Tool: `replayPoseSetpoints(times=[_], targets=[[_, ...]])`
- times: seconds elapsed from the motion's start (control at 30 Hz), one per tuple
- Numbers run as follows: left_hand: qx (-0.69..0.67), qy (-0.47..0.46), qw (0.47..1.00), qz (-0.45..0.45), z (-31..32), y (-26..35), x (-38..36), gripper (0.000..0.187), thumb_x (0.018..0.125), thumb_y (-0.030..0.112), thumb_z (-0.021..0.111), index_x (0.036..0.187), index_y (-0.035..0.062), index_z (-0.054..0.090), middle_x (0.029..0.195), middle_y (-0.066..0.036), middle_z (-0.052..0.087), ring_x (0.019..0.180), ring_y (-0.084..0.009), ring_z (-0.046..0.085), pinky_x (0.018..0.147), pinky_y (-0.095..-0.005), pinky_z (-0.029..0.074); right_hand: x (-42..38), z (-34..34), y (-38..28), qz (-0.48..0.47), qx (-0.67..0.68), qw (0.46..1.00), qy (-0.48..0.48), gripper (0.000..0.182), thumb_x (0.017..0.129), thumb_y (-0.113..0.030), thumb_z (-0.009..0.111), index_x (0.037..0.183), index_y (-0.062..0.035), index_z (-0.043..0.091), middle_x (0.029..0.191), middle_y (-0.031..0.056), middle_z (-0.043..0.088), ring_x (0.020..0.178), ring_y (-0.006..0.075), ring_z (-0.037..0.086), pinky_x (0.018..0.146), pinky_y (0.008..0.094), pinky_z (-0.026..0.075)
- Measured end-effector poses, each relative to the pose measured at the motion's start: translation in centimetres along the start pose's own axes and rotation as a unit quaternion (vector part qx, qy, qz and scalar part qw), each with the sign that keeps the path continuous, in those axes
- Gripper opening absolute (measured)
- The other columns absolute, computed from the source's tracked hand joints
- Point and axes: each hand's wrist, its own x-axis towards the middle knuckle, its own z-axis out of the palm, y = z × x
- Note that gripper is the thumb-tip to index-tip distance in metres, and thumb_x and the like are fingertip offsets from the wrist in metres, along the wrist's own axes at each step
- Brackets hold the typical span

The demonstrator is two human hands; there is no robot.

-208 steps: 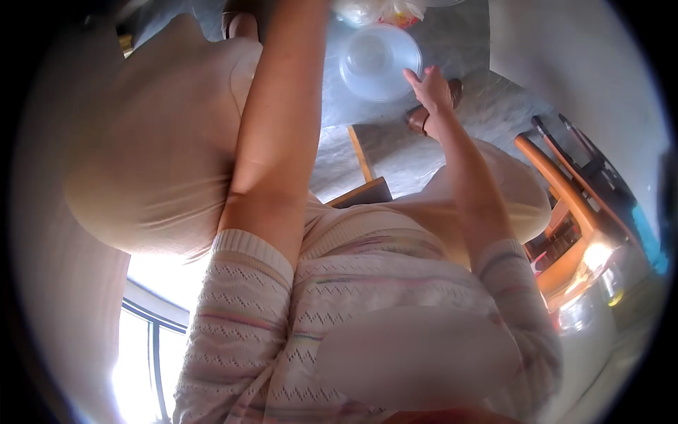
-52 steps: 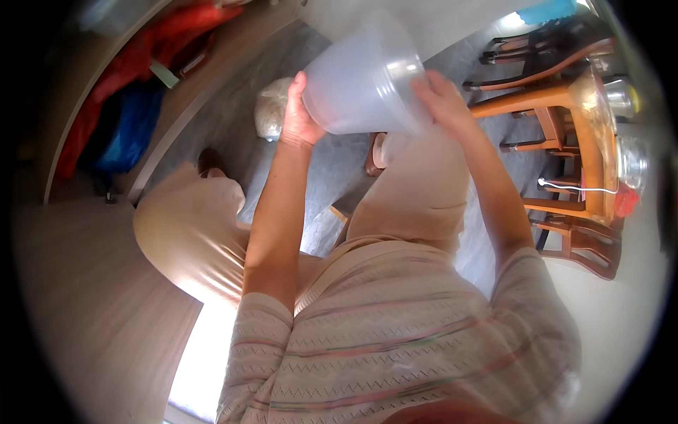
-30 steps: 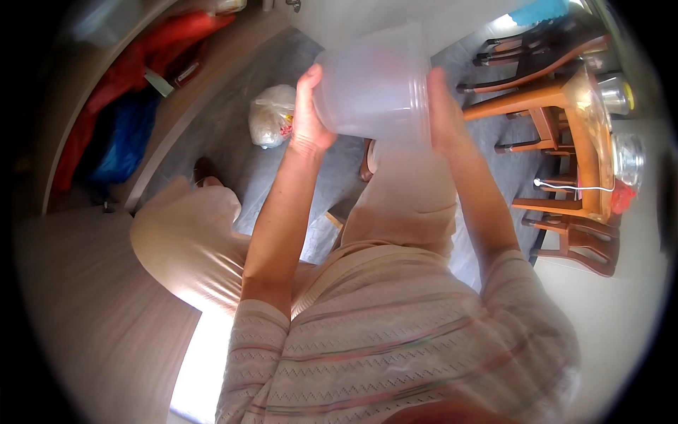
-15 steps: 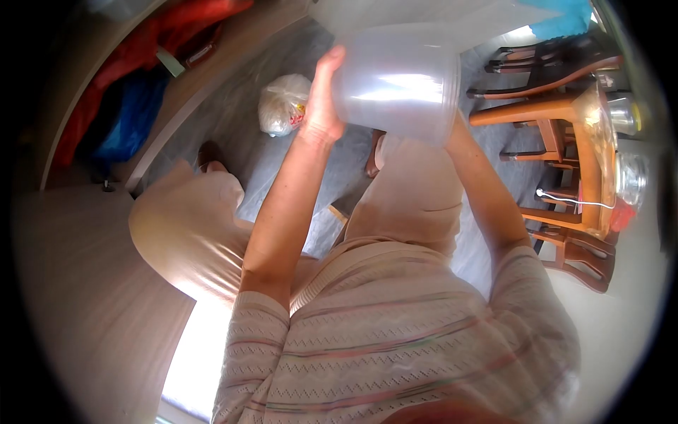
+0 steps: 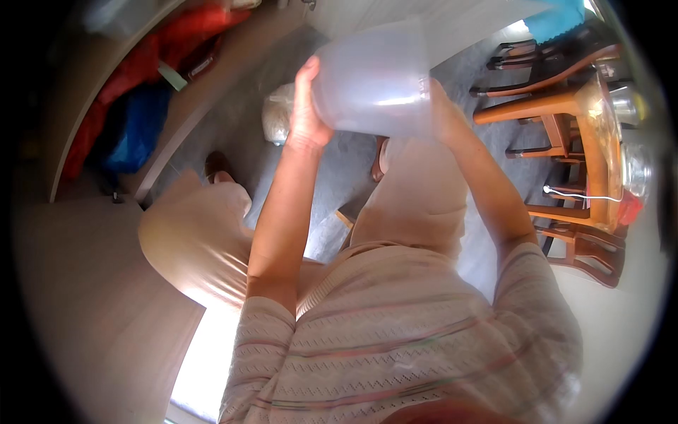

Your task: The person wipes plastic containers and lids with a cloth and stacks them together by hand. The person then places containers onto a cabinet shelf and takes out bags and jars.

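Observation:
A translucent plastic container (image 5: pixel 371 81), large and round-sided, is held up in front of me, lying tilted toward its side. My left hand (image 5: pixel 308 113) grips its left end, thumb up along the edge. At the right end, my right hand (image 5: pixel 445 109) is against the container, with its fingers mostly hidden by the plastic. Whatever the container may hold inside cannot be made out.
A cabinet shelf at left holds a red bag (image 5: pixel 180 35) and a blue bag (image 5: pixel 138 131). Beyond my left wrist, a tied white plastic bag (image 5: pixel 277 113) sits on the grey floor. Wooden chairs (image 5: pixel 590 247) and a table (image 5: pixel 600 155) with glass jars (image 5: pixel 635 169) stand at right.
Both hands have carried the container a little to the left, and its tilt has changed slightly. The whole view has shifted a bit as well.

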Motion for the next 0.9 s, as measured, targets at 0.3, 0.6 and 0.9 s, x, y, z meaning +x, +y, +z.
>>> replayPoseSetpoints(times=[0.3, 0.6, 0.9], targets=[[-0.048, -0.02, 0.999, -0.015, -2.0, 0.4, 0.2, 0.053, 0.075, 0.047, 0.054, 0.109, 0.0069, 0.052, 0.105, -0.006, 0.055, 0.099, -0.0198, 0.051, 0.085, -0.0337, 0.041, 2.5, -3.5, 1.5, -0.064, -0.056, 0.959, 0.268, 0.026, 0.072, -0.016, 0.066, 0.096, -0.0075, 0.061, 0.082, 0.0025, 0.063, 0.072, 0.0099, 0.057, 0.064, 0.0245, 0.046], [-0.04, -0.014, 0.999, -0.028, -2.6, 0.0, 0.4, 0.062, 0.071, 0.05, 0.056, 0.114, 0.0055, 0.048, 0.11, -0.009, 0.053, 0.101, -0.0247, 0.05, 0.088, -0.0382, 0.04, 3.3, -3.8, 2.9, -0.037, -0.07, 0.976, 0.201, 0.02, 0.074, -0.019, 0.066, 0.088, -0.0054, 0.063, 0.074, 0.003, 0.063, 0.061, 0.0091, 0.056, 0.059, 0.0233, 0.047], [-0.032, -0.007, 0.999, -0.035, -3.5, -0.3, 0.6, 0.063, 0.071, 0.051, 0.056, 0.114, 0.0053, 0.049, 0.111, -0.009, 0.053, 0.102, -0.0247, 0.049, 0.088, -0.0385, 0.04, 2.8, -3.7, 4.4, -0.018, -0.037, 0.968, 0.248, 0.018, 0.073, -0.018, 0.066, 0.087, -0.0072, 0.064, 0.076, 0.0008, 0.064, 0.06, 0.0088, 0.056, 0.06, 0.022, 0.047]])
